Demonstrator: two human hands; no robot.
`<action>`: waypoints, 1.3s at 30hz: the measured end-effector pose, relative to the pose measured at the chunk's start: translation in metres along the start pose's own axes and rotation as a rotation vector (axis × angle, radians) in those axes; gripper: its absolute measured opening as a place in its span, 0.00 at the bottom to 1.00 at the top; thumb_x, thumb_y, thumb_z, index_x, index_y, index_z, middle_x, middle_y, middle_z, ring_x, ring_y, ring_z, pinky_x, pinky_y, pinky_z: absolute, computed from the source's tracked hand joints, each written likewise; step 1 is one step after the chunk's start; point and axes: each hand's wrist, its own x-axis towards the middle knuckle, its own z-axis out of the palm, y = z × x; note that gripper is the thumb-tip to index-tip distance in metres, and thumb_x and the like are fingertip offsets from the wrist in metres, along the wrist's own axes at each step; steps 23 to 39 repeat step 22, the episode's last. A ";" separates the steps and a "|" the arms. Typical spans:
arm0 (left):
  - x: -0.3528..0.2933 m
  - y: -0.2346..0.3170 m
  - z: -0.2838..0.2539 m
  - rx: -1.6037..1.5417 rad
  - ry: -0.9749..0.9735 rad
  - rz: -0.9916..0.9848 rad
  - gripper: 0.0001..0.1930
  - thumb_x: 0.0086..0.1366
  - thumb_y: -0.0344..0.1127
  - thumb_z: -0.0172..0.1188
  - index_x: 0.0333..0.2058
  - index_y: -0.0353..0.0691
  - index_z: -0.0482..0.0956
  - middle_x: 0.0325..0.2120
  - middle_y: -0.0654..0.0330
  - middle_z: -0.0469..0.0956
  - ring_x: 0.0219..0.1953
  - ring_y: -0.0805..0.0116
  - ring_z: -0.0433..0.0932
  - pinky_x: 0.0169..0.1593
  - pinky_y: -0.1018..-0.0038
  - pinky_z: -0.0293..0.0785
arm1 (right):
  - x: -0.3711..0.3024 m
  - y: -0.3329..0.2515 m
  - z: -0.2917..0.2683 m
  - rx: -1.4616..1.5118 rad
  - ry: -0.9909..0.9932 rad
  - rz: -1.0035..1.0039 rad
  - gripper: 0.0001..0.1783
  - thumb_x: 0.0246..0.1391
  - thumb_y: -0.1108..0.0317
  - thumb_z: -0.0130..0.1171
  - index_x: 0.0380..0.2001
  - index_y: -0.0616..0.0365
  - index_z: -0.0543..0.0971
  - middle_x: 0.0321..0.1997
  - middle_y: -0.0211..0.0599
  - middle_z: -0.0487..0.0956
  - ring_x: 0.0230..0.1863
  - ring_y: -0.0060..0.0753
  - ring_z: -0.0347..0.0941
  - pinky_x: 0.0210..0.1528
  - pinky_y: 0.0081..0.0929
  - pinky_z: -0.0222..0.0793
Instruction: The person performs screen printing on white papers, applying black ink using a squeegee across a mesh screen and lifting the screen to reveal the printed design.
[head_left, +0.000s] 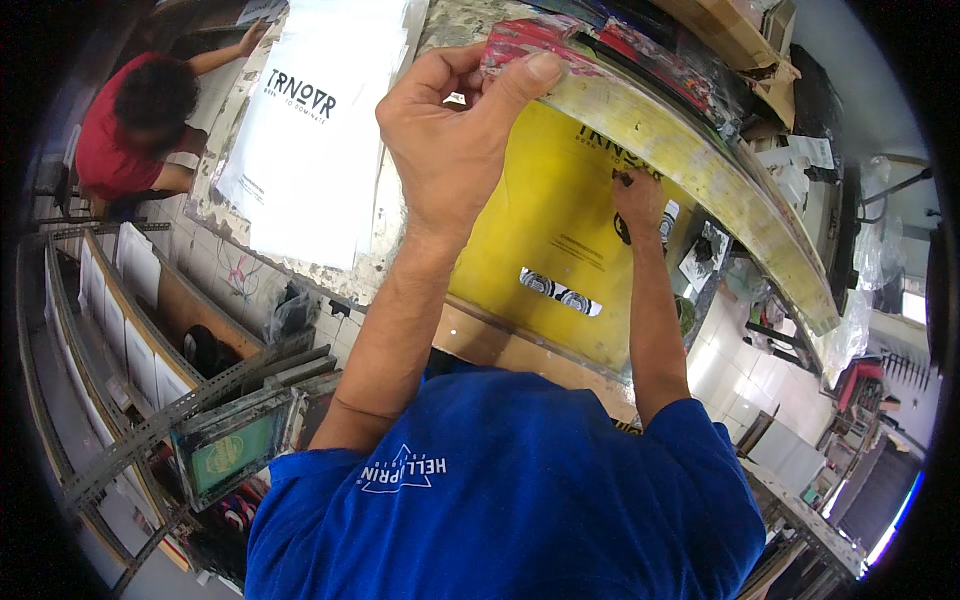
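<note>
My left hand [450, 125] is closed on the red-stained corner of a paint-smeared screen-printing frame [680, 170], thumb on top. The frame's long yellowish edge curves away to the right. Below that edge lies a flat yellow surface [520, 210] with black lettering and two pale patches bearing round black motifs. My right hand [640, 200] reaches onto its far right part. Its fingers are curled at the black lettering, around something small and dark that I cannot make out. To the left, a stack of white printed sheets [320, 130] rests on a stained worktable [385, 215].
At the far left, a person in a red shirt [110, 130] crouches with one arm stretched toward the table. Racks of boards [130, 310] and a frame with a green panel [235, 450] stand at lower left. Cardboard [720, 30] and clear plastic [880, 230] lie at right.
</note>
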 end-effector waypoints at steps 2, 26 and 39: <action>0.000 0.001 0.001 -0.008 -0.001 -0.007 0.17 0.54 0.38 0.77 0.32 0.29 0.82 0.21 0.67 0.76 0.23 0.85 0.69 0.26 0.87 0.65 | 0.000 0.005 0.000 -0.082 0.057 -0.027 0.16 0.49 0.60 0.63 0.38 0.58 0.85 0.39 0.52 0.82 0.42 0.55 0.79 0.49 0.44 0.75; -0.004 -0.001 -0.005 0.060 0.019 -0.014 0.18 0.53 0.37 0.77 0.34 0.28 0.83 0.21 0.69 0.74 0.23 0.85 0.67 0.26 0.86 0.62 | 0.000 -0.004 0.007 -0.031 0.040 -0.020 0.12 0.47 0.63 0.64 0.34 0.58 0.86 0.38 0.49 0.84 0.38 0.51 0.81 0.47 0.38 0.76; -0.004 -0.001 -0.005 0.060 0.019 -0.014 0.18 0.53 0.37 0.77 0.34 0.28 0.83 0.21 0.69 0.74 0.23 0.85 0.67 0.26 0.86 0.62 | 0.000 -0.004 0.007 -0.031 0.040 -0.020 0.12 0.47 0.63 0.64 0.34 0.58 0.86 0.38 0.49 0.84 0.38 0.51 0.81 0.47 0.38 0.76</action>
